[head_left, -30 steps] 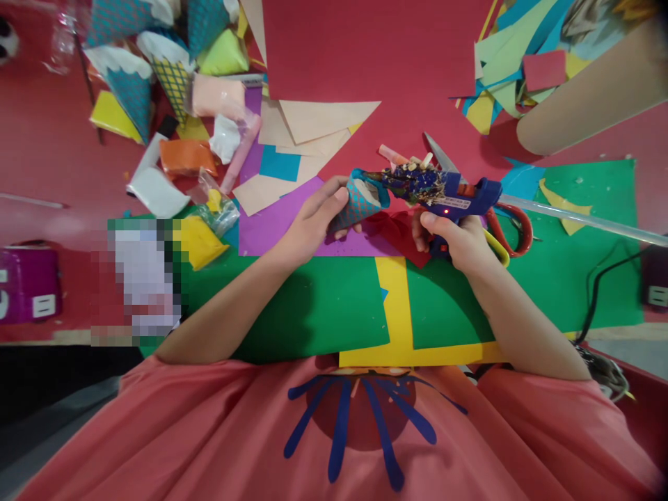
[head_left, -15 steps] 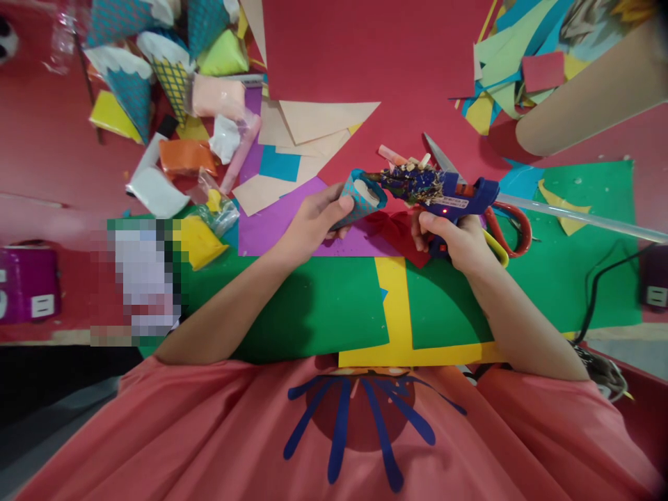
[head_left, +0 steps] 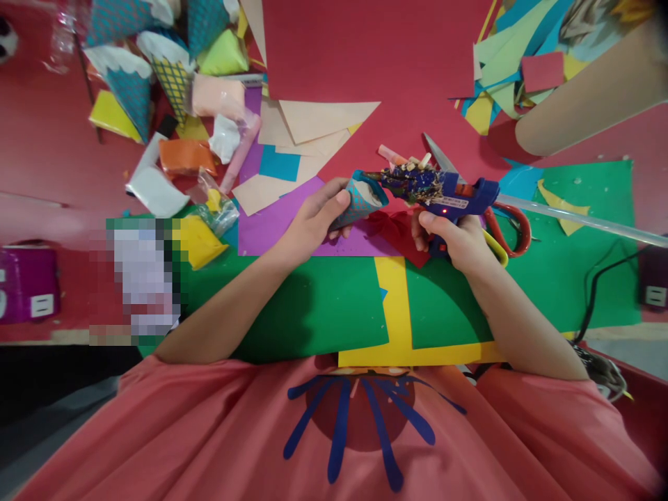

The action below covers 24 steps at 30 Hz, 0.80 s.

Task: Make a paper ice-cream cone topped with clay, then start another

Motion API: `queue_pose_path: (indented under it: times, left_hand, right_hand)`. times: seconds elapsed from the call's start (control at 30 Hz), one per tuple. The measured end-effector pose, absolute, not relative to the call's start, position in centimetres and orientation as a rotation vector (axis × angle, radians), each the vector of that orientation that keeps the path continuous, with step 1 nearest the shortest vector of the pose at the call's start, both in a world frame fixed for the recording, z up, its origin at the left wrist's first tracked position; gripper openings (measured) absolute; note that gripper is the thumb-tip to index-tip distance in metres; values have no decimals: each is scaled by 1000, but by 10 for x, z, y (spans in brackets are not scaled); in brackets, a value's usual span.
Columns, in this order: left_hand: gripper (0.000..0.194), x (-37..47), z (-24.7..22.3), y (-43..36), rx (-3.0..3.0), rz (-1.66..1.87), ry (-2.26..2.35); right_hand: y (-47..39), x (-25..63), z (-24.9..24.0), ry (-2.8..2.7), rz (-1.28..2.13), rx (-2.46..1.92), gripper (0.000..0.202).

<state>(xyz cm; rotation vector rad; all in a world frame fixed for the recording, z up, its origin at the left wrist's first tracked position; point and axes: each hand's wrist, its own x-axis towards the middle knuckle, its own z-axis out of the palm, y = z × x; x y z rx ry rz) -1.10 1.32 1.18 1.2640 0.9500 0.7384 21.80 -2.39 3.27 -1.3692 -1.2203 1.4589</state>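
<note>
Cone point(head_left: 360, 205): pinched in left hand point(head_left: 316, 219). Apparently gluing rim point(head_left: 383, 200) beyond fingers point(head_left: 334, 188), gripping gun point(head_left: 443, 189) in right hand point(head_left: 462, 240); probably needs turning next.

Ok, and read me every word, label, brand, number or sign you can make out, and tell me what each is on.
No text can be read.
Label on the blue glue gun in the right hand: print too small.
Purple package, left edge: white markings, blurred.
Dark object, right edge: pale mark, unclear.
Pale strip beside the peach packet: possible print, too small.
</note>
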Motion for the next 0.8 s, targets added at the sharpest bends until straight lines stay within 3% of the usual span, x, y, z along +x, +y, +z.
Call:
queue_pose_path:
  times: [0.23,0.8]
  left_hand:
    - [49,-12,7,14,1254,742,972]
    - [41,-7,8,14,1182,849,1049]
  right_hand:
    - [-24,218,31,-1256,1453,-1382,37]
    - [-24,221,30,-1246,1506,-1328,26]
